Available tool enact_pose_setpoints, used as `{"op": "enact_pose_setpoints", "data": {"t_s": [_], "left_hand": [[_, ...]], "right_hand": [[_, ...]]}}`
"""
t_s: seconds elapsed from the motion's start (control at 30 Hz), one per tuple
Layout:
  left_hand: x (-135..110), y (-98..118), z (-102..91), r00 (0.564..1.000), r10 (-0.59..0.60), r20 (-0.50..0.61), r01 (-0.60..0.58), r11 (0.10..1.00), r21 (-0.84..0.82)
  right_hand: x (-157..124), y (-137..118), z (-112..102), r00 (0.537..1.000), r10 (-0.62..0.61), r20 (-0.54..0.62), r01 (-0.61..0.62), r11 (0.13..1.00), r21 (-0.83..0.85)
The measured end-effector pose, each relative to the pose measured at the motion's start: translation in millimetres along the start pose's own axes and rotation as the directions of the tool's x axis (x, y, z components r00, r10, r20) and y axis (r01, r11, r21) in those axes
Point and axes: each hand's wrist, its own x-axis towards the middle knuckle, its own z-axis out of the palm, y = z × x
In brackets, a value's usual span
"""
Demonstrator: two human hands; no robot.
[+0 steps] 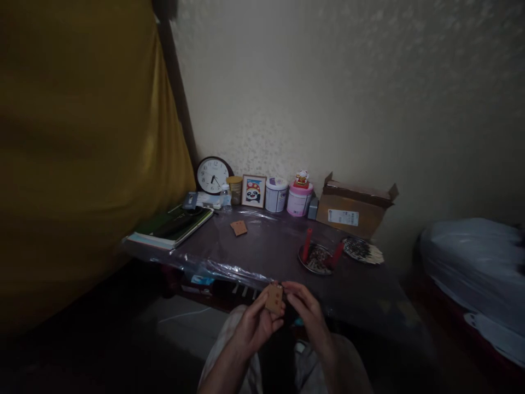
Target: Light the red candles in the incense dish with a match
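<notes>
My left hand holds a small brown cardboard piece upright between thumb and fingers, just above my lap. My right hand is beside it with its fingers curled toward the piece's right edge, touching it or nearly so. A second small brown piece lies flat on the dark table covered with clear plastic. Farther right on the table, a round metal dish has two red candles sticking up from it.
Along the wall stand a clock, a jar, a framed panda picture, two tins, a figurine and an open cardboard box. Books lie at left. A yellow curtain hangs left; a plastic-covered bundle sits right.
</notes>
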Motion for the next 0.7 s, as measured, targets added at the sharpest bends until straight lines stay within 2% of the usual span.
{"op": "enact_pose_setpoints", "data": {"t_s": [0.1,0.23,0.47,0.7], "left_hand": [[-1.7,0.4,-0.2,0.997,-0.075,0.02,0.074,0.997,0.029],[-2.9,0.3,1.4,0.991,-0.129,0.048,0.126,0.99,0.058],[-3.3,-0.8,-2.0,0.982,-0.168,0.084,0.16,0.983,0.095],[-5.7,-1.2,-1.6,0.981,-0.171,0.092,0.162,0.982,0.1]], "right_hand": [[0.4,-1.4,-4.6,0.999,0.01,-0.031,-0.011,0.999,-0.048],[0.8,1.2,-6.0,0.998,0.05,-0.029,-0.051,0.998,-0.023],[1.3,5.2,-7.6,0.996,0.081,-0.024,-0.08,0.996,0.031],[0.1,5.7,-8.1,0.995,0.059,-0.085,-0.061,0.998,-0.02]]}}
